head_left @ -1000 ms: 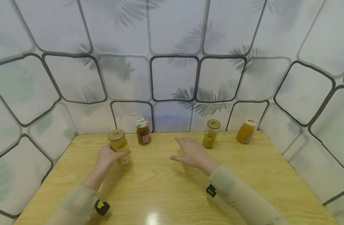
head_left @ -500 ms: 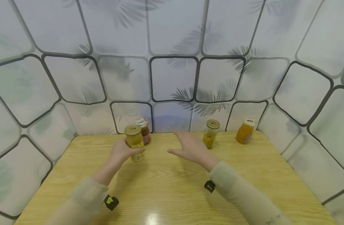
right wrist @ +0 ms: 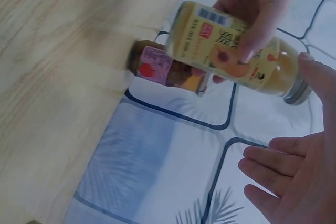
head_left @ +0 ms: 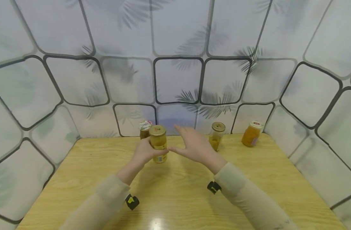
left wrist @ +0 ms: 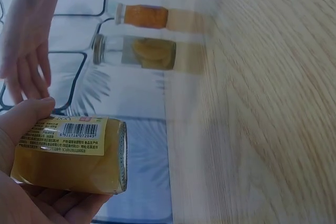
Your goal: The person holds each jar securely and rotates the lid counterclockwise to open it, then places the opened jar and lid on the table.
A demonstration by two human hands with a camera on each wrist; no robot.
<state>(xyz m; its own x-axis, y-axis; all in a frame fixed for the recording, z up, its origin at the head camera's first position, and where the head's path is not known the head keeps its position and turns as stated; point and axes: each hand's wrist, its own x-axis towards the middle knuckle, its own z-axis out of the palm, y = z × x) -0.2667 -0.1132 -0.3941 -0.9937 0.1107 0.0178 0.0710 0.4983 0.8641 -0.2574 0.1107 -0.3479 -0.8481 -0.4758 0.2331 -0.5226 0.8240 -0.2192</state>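
My left hand grips a glass jar of yellow fruit with a gold lid and yellow label, its thumb across the front. In the left wrist view the jar's base shows raised off the wood. Just right of the jar, my right hand has its fingers spread and straight, palm toward the jar, holding nothing. Its thumb comes up close to the gold lid in the right wrist view. Behind the held jar stands a dark brown jar with a patterned lid, partly hidden.
A gold-lidded jar with yellow pieces low inside stands behind my right hand. Farther right is an orange jar with a white lid. The wooden table ends at a patterned wall covering at the back and sides.
My left hand has carried the yellow fruit jar rightward from the left side, past the front of the brown jar, to my right hand. The right hand has risen slightly, still spread.
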